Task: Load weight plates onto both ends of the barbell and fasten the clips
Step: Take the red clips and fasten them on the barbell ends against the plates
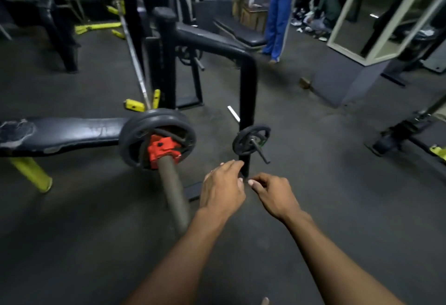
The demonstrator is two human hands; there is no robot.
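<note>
At the far left a worn black bench pad (60,133) on yellow legs runs across the frame, and the barbell (173,198) crosses just past its end, with its sleeve pointing toward the camera. On this near end a dark weight plate (135,135) is already seated, and a red clip (162,150) sits against its face on the sleeve; whether that clip is fully locked cannot be told from here. Further right, the left hand (220,187) hangs in the air with fingers extended and relaxed, holding nothing, just beside the bare sleeve but not touching it. Next to it the right hand (274,196) has its fingers loosely curled, thumb and forefinger drawn near each other, and it also appears empty, though a small object pinched there could be missed in the blur. Both hands reach toward a small plate (251,143) hanging on a peg of the black storage stand (247,102) beyond them. The main risk, as I judge it, is imbalance: the bar's far end is hidden behind the frame, so if it carries less, adding weight here could tip the bar off its rack. A half-closed clip could also let the seated plate slide outward.
</note>
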